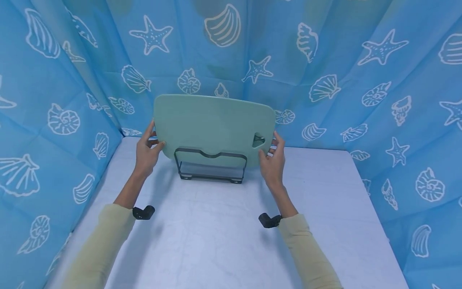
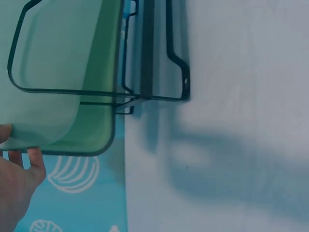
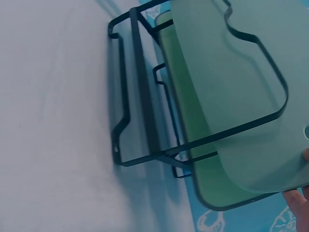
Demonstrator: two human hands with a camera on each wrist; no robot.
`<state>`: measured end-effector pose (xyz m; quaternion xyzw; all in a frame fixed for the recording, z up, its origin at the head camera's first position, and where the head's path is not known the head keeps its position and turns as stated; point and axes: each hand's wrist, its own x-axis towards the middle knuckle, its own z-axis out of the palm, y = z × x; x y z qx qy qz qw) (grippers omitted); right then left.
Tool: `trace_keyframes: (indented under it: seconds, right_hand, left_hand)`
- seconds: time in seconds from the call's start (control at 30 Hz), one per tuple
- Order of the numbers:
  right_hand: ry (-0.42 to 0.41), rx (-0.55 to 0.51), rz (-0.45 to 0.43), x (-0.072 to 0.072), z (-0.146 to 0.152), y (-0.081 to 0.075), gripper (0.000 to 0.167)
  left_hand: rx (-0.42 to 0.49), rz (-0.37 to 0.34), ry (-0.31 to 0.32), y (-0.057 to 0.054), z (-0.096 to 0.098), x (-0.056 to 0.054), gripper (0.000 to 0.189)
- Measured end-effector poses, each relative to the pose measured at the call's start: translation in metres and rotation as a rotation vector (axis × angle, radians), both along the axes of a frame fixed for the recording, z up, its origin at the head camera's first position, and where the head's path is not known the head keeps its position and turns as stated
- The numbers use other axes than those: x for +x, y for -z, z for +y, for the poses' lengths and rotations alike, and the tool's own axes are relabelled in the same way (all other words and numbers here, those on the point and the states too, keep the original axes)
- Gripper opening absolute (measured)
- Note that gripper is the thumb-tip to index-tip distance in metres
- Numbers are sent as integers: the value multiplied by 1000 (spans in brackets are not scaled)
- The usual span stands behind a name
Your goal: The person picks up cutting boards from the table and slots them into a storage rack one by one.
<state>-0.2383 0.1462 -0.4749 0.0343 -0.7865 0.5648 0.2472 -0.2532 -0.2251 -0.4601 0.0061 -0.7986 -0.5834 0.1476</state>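
Observation:
A light green cutting board point(image 1: 213, 124) with a cut-out handle hole stands nearly upright, its right side slightly lower. My left hand point(image 1: 146, 154) holds its left edge, thumb on the front face and fingers at the rim. At the opposite edge my right hand point(image 1: 273, 160) grips it beside the hole in the same way. The black wire rack point(image 1: 211, 176) has its front loop before the board's lower part. In the left wrist view a darker green board point(image 2: 99, 130) shows behind the light one. Whether the light board's lower edge touches the rack, I cannot tell.
The rack stands on a white-covered table point(image 1: 216, 233), near its back edge. A blue curtain point(image 1: 281, 48) with white shells and starfish hangs behind and along both sides. Each wrist wears a small black camera mount point(image 1: 143, 212).

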Motion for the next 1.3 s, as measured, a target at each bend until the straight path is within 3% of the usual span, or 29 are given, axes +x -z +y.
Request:
trace_keyframes:
  seconds: [0.57,0.83,1.0,1.3]
  right_hand:
    - [-7,-6,-56,4,-2,32,68]
    - [-38,3,-53,5,-2,37,66]
    - [-33,19,-60,5,-2,38,66]
    - [-36,52,-67,7,2,40,67]
  left_hand:
    - [-13,39,-57,33,7,8,77]
    - [-7,30,-81,48,6,8,80]
    - [-15,34,-82,50,6,8,80]
    - [-64,-5,-62,44,3,12,79]
